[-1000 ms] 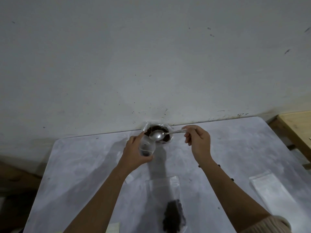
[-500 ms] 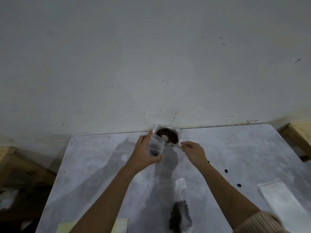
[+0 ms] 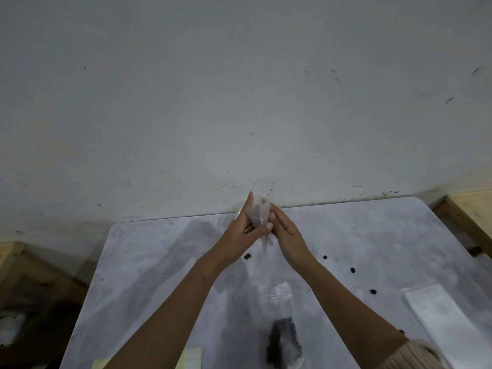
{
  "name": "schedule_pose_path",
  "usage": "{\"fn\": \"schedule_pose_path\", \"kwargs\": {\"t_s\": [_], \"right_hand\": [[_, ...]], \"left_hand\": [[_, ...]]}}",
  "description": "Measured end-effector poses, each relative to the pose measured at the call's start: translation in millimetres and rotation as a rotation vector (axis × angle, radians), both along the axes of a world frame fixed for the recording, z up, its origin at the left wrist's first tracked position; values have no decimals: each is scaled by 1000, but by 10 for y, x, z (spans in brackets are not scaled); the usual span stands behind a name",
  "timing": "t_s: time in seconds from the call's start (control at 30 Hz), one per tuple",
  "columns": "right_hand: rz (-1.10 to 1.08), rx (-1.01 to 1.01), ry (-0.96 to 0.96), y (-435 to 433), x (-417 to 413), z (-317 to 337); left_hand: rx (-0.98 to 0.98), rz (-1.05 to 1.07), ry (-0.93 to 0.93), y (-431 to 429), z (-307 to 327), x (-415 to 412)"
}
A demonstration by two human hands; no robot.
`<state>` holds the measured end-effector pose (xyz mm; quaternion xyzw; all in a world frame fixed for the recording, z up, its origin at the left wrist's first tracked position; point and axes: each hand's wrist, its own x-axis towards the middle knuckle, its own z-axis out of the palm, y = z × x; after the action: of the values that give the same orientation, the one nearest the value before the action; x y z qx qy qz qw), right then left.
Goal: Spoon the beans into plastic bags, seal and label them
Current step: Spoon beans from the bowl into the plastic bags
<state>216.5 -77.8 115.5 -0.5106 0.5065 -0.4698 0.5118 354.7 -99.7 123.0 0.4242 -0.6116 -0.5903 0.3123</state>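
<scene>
Item 1. Small clear bag (image 3: 258, 212): held upright above the far edge of the table (image 3: 159, 262), close to the wall (image 3: 239, 102), between the two hands. Its contents are too blurred to make out.

Item 2. Left hand (image 3: 239, 234): grips the small clear bag from its left side, with the fingers running up along the plastic and the thumb curled across the front.

Item 3. Right hand (image 3: 288, 233): its fingertips (image 3: 272, 216) meet the right edge of the same bag. Whether they pinch it or only touch it cannot be told from this angle.

Item 4. Filled bag (image 3: 283, 339): lies flat on the near part of the table with a dark mass of beans in its lower half.

Item 5. Loose beans (image 3: 352, 269): a few single dark beans scattered on the table, most to the right of the right forearm and a pair near the left wrist.

Item 6. Empty bags (image 3: 436, 315): a flat whitish stack at the table's right side, well apart from the hands.

Item 7. Yellow labels (image 3: 191, 358): pale sheets at the near edge, partly under the left forearm.

Item 8. Wooden bench (image 3: 468, 211): just beyond the table's right corner.
</scene>
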Motion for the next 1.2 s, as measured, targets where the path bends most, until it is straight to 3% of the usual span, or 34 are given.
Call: {"fn": "schedule_pose_path", "kwargs": {"t_s": [0.2, 0.4, 0.5, 0.9, 1.2], "right_hand": [[-110, -65, 20, 5, 21, -32], [-304, -135, 61, -31, -70, 67], [-340, -214, 74, -30, -113, 131], [-370, -297, 124, 38, -56, 137], [-293, -240, 101, 75, -67, 138]], "left_hand": [[-69, 40, -28, 79, 94, -28], [-234, 324, 40, 94, 74, -9], [-188, 454, 145, 59, 27, 48], [-303, 654, 159, 157, 134, -53], [-225, 701, 207, 178, 113, -112]]}}
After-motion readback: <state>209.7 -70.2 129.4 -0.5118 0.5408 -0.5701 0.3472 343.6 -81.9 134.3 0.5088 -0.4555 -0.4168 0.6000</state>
